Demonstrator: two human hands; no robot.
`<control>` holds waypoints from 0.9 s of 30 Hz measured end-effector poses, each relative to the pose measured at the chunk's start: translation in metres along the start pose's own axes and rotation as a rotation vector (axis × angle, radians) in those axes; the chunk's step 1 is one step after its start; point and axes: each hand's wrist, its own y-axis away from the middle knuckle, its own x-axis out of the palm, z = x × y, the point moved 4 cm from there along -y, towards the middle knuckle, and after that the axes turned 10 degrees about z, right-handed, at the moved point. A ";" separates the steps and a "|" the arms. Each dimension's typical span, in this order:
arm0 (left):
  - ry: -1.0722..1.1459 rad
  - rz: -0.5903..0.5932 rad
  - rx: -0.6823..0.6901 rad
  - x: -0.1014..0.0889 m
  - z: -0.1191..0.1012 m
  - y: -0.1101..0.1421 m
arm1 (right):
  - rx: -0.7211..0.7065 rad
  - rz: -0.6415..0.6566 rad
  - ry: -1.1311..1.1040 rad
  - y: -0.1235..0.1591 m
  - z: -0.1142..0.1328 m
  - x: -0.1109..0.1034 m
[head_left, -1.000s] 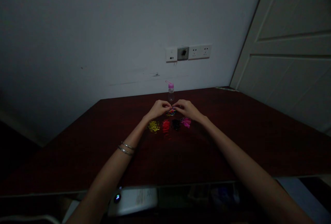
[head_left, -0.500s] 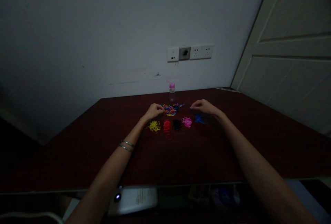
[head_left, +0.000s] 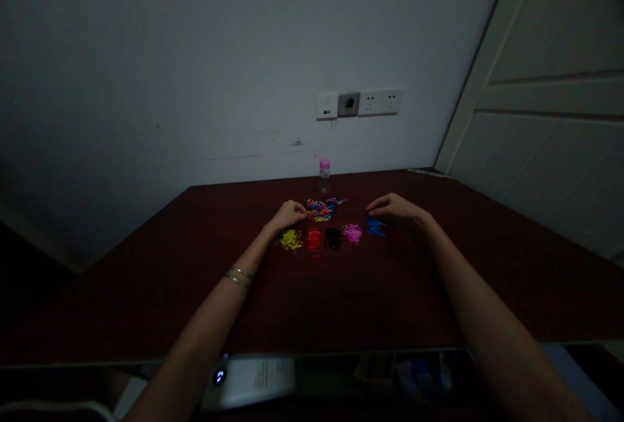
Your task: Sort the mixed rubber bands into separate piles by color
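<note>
A loose pile of mixed-colour rubber bands (head_left: 320, 209) lies at the middle of the table. At its left edge my left hand (head_left: 289, 214) pinches thumb and finger together; whatever is between them is too small to make out. My right hand (head_left: 394, 205) hovers at the back edge of the blue rubber bands (head_left: 376, 226), its fingertips closed on what looks like a blue rubber band. Sorted by colour in a front row are yellow rubber bands (head_left: 291, 240), red rubber bands (head_left: 314, 240), black rubber bands (head_left: 333, 238) and pink rubber bands (head_left: 351, 234).
Behind the mixed pile stands a clear bottle with a pink cap (head_left: 324, 176). The dark red table (head_left: 341, 305) meets a wall with sockets (head_left: 358, 103). A white device with a lit display (head_left: 258, 380) sits below the front edge. A pale door (head_left: 546, 116) is on the right.
My right hand has moved slightly right and toward me, from beside the mixed pile to the blue bands. My left hand has shifted slightly off the mixed pile's edge.
</note>
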 end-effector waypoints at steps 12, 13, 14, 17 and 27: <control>-0.128 0.051 -0.026 0.011 -0.009 0.001 | 0.006 -0.157 -0.110 0.003 -0.003 0.000; -0.140 0.051 -0.038 0.012 -0.009 0.000 | 0.008 -0.160 -0.115 0.003 -0.003 0.001; -0.151 0.050 -0.052 0.012 -0.010 0.000 | 0.010 -0.161 -0.118 0.003 -0.003 0.001; -0.187 0.031 -0.101 0.012 -0.013 0.003 | 0.001 -0.165 -0.124 0.002 -0.003 0.000; -0.325 -0.051 -0.208 0.013 -0.021 0.006 | -0.003 -0.178 -0.111 0.001 -0.005 0.001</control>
